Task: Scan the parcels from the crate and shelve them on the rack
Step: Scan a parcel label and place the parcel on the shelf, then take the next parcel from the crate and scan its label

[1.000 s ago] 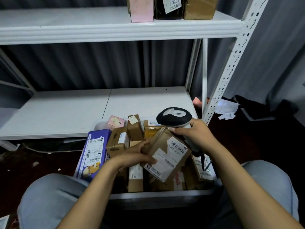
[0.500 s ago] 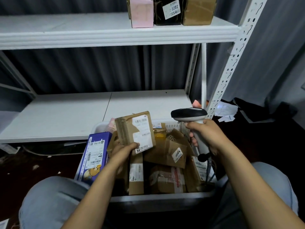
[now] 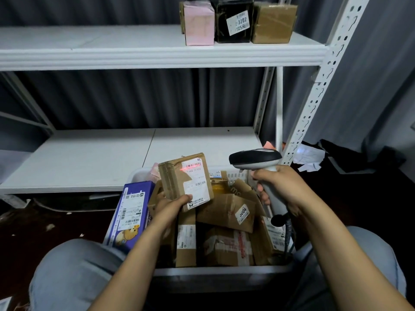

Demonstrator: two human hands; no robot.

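Since a second ago the left hand (image 3: 168, 206) has raised the brown parcel (image 3: 177, 176) upright above the crate (image 3: 224, 271) and holds it by its lower edge, thumb on the label. The right hand (image 3: 281, 187) grips the barcode scanner (image 3: 254, 158) by its handle, its red line crossing the parcel's upper barcode. A purple box (image 3: 132, 213) leans at the crate's left. A pink box (image 3: 198, 24), black box (image 3: 224, 10) and brown box (image 3: 274, 22) stand on the rack (image 3: 134, 58).

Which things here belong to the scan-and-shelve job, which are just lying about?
Job: brown parcel in left hand; scanner in right hand; crate of parcels; rack; pink box shelved on it.
Lying about: paper scraps and dark cloth on the floor right of the rack.
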